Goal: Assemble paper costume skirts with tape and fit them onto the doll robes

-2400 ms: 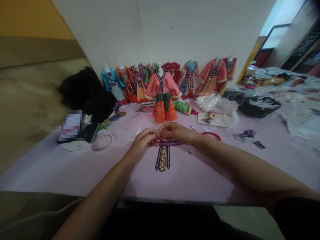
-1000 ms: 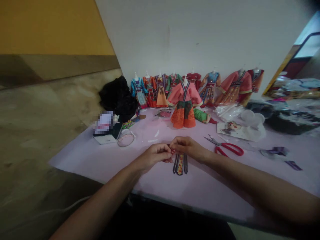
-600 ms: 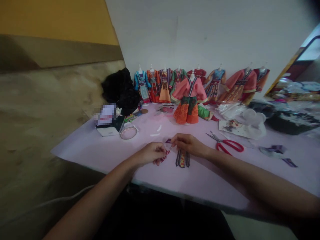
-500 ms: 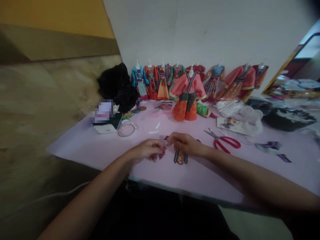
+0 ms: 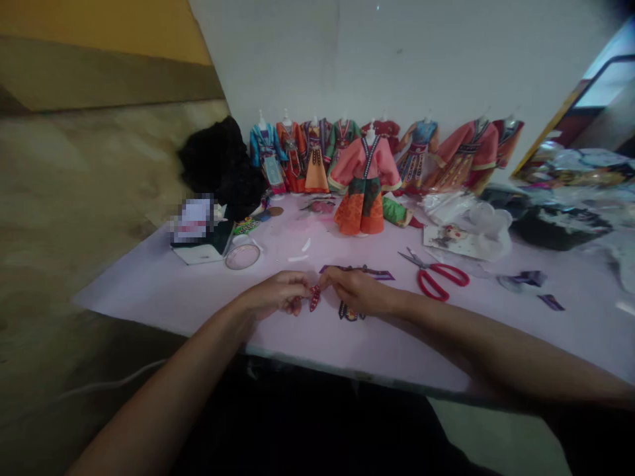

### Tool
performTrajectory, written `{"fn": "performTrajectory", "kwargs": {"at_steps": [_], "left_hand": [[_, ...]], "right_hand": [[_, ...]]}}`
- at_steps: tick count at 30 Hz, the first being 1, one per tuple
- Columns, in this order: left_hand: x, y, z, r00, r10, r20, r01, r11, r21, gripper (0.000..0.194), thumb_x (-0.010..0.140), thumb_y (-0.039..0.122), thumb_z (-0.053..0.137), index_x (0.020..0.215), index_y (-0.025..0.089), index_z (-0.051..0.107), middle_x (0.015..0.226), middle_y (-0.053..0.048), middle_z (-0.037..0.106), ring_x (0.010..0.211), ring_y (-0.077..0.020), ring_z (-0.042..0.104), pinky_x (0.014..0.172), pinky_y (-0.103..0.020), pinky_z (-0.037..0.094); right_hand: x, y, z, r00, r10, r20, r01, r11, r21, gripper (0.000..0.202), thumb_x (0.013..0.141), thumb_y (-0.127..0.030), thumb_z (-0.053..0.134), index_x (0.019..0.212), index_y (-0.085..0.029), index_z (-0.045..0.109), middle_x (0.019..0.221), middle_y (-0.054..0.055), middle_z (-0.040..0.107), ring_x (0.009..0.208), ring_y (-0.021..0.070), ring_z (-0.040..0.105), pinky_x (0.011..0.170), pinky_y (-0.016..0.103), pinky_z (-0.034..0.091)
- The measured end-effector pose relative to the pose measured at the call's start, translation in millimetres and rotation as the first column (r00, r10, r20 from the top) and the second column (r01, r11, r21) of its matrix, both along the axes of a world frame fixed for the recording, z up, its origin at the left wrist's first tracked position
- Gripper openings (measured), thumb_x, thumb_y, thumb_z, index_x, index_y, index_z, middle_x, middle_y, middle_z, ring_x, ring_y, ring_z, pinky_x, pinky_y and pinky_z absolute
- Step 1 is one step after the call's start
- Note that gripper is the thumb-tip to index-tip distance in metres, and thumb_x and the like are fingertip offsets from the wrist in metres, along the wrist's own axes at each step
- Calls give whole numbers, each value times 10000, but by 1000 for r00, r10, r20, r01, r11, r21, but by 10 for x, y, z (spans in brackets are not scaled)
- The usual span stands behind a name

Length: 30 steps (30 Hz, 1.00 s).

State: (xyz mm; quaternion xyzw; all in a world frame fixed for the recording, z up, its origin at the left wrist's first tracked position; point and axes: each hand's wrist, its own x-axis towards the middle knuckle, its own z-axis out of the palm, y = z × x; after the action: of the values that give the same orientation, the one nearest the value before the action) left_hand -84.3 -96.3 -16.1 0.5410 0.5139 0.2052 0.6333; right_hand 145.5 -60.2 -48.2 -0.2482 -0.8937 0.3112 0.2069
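My left hand [image 5: 282, 293] pinches a small red strip of patterned ribbon [image 5: 315, 299] with pale markings; its pointed end hangs down. My right hand [image 5: 354, 289] is closed beside it, with thumb and fingertips together at the strip's upper edge. Under the right hand, partly covered, lies a dark-edged embroidered trim piece [image 5: 351, 313] on the table. Just behind that hand runs a purple ribbon band [image 5: 381, 274]. Red-handled scissors [image 5: 432, 276] lie with blades parted to the right of my right hand.
A doll-sized pink and orange dress [image 5: 364, 188] stands on a form at the table's middle, with several dressed forms behind it along the wall. A tape roll [image 5: 243, 256] lies at left. Clear plastic packaging [image 5: 449, 211] and purple scraps [image 5: 528, 279] are at right.
My right hand's fingers have closed in toward the red ribbon, which now shows more between the hands. The purple band behind is more exposed. The view has shifted slightly.
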Motion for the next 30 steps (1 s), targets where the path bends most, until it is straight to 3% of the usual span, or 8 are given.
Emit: {"fn": "performTrajectory", "kwargs": {"at_steps": [6, 11, 16, 19, 25, 30], "left_hand": [[-197, 28, 140, 979, 1, -205, 30, 989, 146, 193, 719, 352, 705, 796, 189, 633, 675, 30, 622, 543, -115, 562, 519, -242, 362], [-372, 54, 237, 978, 19, -209, 43, 956, 289, 174, 721, 349, 687, 749, 184, 640, 695, 21, 598, 596, -117, 545, 597, -254, 431], [-390, 63, 177, 977, 82, -199, -11, 942, 335, 150, 693, 309, 692, 745, 175, 653, 726, -10, 638, 636, -140, 578, 601, -260, 436], [-391, 84, 118, 978, 113, -173, -41, 926, 376, 161, 685, 309, 702, 760, 177, 652, 745, -3, 628, 680, -137, 581, 639, -258, 456], [-511, 156, 103, 971, 180, -156, -89, 882, 462, 189, 689, 349, 705, 710, 174, 634, 670, 22, 586, 628, -111, 532, 591, -229, 410], [-590, 158, 133, 958, 226, -177, -104, 847, 521, 145, 694, 296, 680, 660, 179, 600, 626, 29, 568, 587, -112, 531, 567, -231, 424]], "right_hand": [[-11, -24, -23, 998, -18, 65, 18, 1000, 4, 337, 890, -40, 394, 1124, -169, 599, 1052, 95, 707, 924, 187, 661, 854, 317, 488], [3, -7, 18, 999, -40, -18, 39, 999, -35, 324, 894, -40, 398, 1101, -176, 606, 1058, 82, 700, 922, 178, 651, 883, 334, 490], [12, -8, 51, 994, -52, -97, 44, 995, -87, 291, 916, -87, 428, 1092, -187, 638, 1018, 65, 696, 899, 172, 633, 866, 340, 491], [8, -3, 56, 986, -84, -142, 63, 988, -142, 224, 929, -140, 457, 1042, -183, 646, 962, 55, 676, 809, 153, 598, 771, 304, 482], [-12, 16, 38, 961, -155, -228, 47, 907, -418, 187, 961, -321, 508, 996, -164, 603, 811, 24, 603, 620, 113, 497, 539, 247, 387], [-6, -6, 51, 955, -202, -215, 91, 894, -438, 236, 947, -387, 554, 971, -160, 613, 708, -14, 527, 583, 102, 428, 517, 240, 340]]}}
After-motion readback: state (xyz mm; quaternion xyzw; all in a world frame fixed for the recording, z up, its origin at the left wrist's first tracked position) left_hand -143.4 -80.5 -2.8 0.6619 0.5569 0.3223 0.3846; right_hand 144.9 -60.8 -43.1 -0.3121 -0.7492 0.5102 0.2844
